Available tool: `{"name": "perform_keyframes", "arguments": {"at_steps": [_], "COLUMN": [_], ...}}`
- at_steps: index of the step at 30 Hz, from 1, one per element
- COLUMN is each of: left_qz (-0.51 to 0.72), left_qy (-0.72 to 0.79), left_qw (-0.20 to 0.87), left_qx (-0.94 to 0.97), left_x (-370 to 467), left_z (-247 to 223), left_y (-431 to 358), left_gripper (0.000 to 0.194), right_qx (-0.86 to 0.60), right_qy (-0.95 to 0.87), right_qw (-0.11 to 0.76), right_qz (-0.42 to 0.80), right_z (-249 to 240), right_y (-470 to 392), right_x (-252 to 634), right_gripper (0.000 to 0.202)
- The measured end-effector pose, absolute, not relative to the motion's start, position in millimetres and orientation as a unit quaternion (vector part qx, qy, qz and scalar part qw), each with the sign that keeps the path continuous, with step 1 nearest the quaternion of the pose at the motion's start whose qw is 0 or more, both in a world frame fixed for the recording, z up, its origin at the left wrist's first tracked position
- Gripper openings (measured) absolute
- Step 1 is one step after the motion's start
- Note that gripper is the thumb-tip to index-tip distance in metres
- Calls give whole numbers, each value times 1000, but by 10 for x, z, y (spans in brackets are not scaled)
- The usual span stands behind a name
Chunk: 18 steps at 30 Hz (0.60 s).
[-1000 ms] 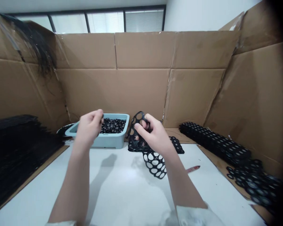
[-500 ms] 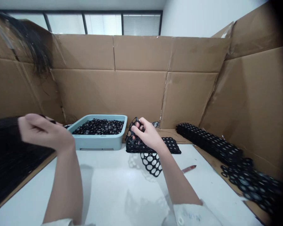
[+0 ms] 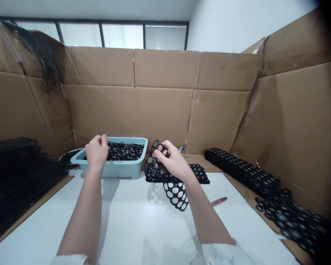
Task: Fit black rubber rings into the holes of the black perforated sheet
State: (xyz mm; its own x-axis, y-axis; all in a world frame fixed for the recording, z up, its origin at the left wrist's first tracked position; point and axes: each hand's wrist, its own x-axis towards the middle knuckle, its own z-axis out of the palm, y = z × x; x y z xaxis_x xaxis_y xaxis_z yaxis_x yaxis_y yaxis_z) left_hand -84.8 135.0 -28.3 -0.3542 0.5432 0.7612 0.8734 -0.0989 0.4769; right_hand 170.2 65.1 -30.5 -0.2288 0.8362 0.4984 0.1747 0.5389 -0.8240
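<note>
My right hand [image 3: 173,161] grips a black rubber sheet punched with round holes [image 3: 178,195]; the sheet is bent, and its lower part hangs toward the white table [image 3: 132,221]. My left hand [image 3: 97,150] is over the near left part of a light blue tray [image 3: 113,168]. Its fingers are curled down among the small black rings [image 3: 127,150] that fill the tray. Whether those fingers hold a ring is hidden.
A tall stack of black sheets [image 3: 16,173] lies at the left. Punched sheets [image 3: 241,170] and loose ringed scraps [image 3: 292,217] line the right side, with another flat sheet [image 3: 200,173] behind my right hand. A red-handled tool [image 3: 218,201] lies on the table. Cardboard walls [image 3: 165,99] enclose the space.
My left hand swung out to the black stack at the left, then came back to the blue tray. My right hand kept hold of the punched sheet and barely moved.
</note>
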Motion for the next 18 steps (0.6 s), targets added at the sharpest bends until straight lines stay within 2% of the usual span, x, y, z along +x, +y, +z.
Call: {"name": "perform_keyframes", "arguments": {"at_steps": [3, 6, 10, 12, 18], "left_qz": [-528, -520, -359, -297, -322], "left_qy": [-628, -560, -470, -441, -457], "left_qw": [185, 117, -58, -99, -66], "left_qx": [-541, -634, -804, -841, -827], "left_x": [-674, -427, -114, -27, -35], "left_z": [-104, 27, 72, 52, -19], "left_y": [1048, 723, 423, 380, 495], "left_gripper": [45, 42, 30, 27, 22], "right_qx": [-366, -358, -321, -316, -308], "right_qy": [-707, -729, -751, -751, -746], "right_qw": [525, 502, 495, 501, 486], "right_qz": [302, 297, 296, 292, 336], "right_z": [-319, -307, -275, -272, -311], "right_y": [661, 655, 635, 634, 646], "right_x": [1680, 1649, 1627, 1631, 1616], "right_gripper": [19, 15, 14, 13, 10]}}
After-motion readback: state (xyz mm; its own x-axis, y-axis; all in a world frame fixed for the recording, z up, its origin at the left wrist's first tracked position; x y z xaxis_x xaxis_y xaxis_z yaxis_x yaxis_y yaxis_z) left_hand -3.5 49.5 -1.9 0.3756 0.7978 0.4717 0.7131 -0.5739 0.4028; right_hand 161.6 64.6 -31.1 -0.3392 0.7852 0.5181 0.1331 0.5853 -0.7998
